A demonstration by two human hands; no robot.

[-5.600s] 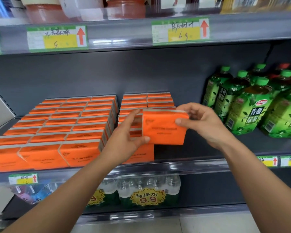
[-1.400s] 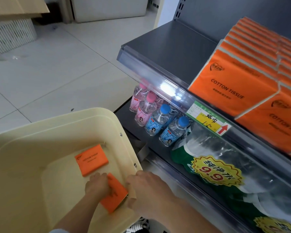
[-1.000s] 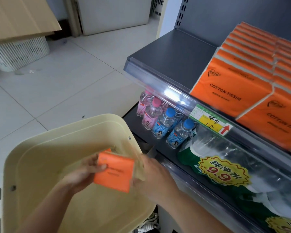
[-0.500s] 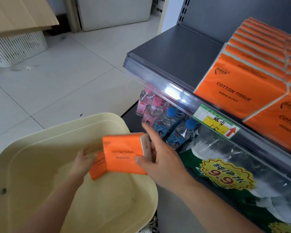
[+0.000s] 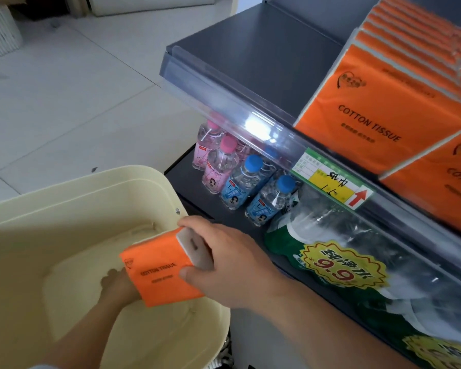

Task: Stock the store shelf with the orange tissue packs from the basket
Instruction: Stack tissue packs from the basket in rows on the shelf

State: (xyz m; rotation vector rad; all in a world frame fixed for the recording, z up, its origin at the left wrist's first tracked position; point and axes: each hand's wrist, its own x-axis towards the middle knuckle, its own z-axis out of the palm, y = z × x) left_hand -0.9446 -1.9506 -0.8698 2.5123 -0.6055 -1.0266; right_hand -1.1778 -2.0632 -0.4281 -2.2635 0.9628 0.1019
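Head view. The right hand [image 5: 232, 267] grips one orange tissue pack [image 5: 157, 272] by its white end, thumb on the near face and fingers curled over the top. The pack hangs tilted above the inside of the cream basket [image 5: 91, 177], clear of its floor.

A second ago both hands were on this pack; it is now carried by the right hand alone. The left hand [image 5: 117, 286] is low in the basket, directly behind the held pack. Only a few knuckles show, so its grasp cannot be determined. The second pack that lay under that hand half a second ago is now hidden.

Consequence for the task: one pack is free of the basket and ready for transfer. The grey shelf [image 5: 250, 57] has bare space to the left of the stocked packs [image 5: 370, 102]. Judged from this, the next step is a lift up and to the right, over the clear front rail [image 5: 250, 123].
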